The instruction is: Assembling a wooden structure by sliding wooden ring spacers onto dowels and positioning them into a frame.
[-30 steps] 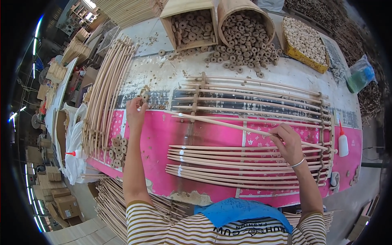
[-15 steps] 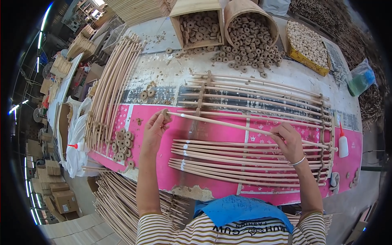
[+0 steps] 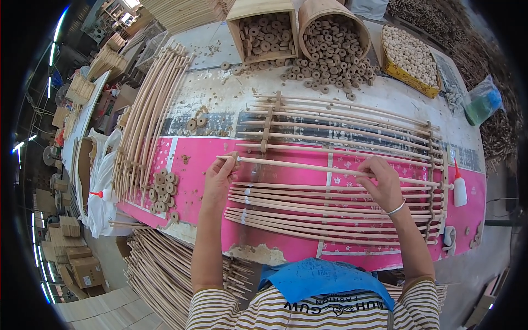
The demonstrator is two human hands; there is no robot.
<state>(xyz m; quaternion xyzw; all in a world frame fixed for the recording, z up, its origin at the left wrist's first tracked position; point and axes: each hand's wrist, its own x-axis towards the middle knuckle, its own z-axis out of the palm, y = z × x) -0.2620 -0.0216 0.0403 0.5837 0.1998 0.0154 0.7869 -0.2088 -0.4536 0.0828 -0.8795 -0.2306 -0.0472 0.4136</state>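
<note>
My left hand pinches a small wooden ring that sits around a thin wooden rod, close to its left tip. A spot of white glue shows beside the ring. Farther along the same rod, my right hand grips it from above, its fingers closed. Below this rod lie several rods with white glue dabs near their left ends. Beyond it are rods that have rings on them in a row near their left ends. More rings line the rods' right side.
Loose rings are heaped left of my hand. Finished-looking rods stand bundled at the left. At the back, a wooden box and a round tub spill rings; a yellow tray holds pale beads. A glue bottle is at right.
The ring has gone from the rod's tip to a little way along it, up to the glue, and the tip now pokes out left. My right hand still grips the rod.
</note>
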